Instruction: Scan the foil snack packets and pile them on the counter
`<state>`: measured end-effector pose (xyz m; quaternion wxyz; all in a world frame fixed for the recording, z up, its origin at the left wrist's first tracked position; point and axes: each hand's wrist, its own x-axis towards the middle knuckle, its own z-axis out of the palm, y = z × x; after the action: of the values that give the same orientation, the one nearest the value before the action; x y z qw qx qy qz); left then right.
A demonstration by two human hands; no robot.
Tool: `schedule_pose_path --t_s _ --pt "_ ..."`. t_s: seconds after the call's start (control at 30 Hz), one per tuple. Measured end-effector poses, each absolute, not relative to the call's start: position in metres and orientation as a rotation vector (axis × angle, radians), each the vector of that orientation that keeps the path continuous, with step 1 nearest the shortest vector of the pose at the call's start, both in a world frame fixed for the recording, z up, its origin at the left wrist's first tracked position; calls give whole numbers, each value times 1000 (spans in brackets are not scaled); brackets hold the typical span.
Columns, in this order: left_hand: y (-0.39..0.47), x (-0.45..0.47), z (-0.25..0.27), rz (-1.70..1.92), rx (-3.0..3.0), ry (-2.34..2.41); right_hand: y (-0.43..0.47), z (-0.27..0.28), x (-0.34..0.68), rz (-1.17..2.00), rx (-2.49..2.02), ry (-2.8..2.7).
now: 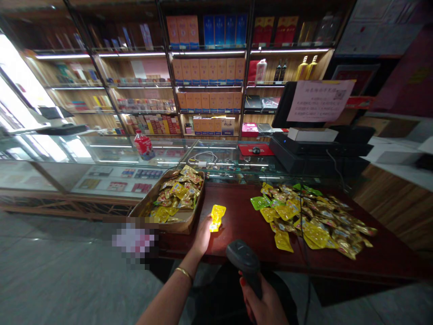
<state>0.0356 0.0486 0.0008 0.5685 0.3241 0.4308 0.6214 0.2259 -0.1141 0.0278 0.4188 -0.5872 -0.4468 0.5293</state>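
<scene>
My left hand (204,235), with a gold bracelet at the wrist, pinches a yellow snack packet (217,217) over the dark red table. Bright light falls on the packet. Wrapped around the handle of a black barcode scanner (244,261) is my right hand (262,295), low in the view; the scanner head faces the packet and stands apart from it. Left of the packet sits a cardboard box (181,227) filled with yellow and gold packets. A loose heap of similar packets (314,221), a few of them green, lies on the table's right side.
Behind the table (233,243) runs a glass display counter (223,164) bearing a red bottle (144,144), a mouse (256,150) and a monitor (282,108). A black cable (302,234) hangs across the packet heap. Shelves of boxes and bottles line the wall.
</scene>
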Motion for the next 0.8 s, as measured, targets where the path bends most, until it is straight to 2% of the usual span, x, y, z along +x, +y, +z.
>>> schedule_pose_path --t_s 0.57,0.8 --pt "56 34 -9 1410 766 983 -92 22 219 1293 -1488 -1257" --pt "64 27 -11 1406 1050 1140 -104 16 222 1113 -1520 -1177"
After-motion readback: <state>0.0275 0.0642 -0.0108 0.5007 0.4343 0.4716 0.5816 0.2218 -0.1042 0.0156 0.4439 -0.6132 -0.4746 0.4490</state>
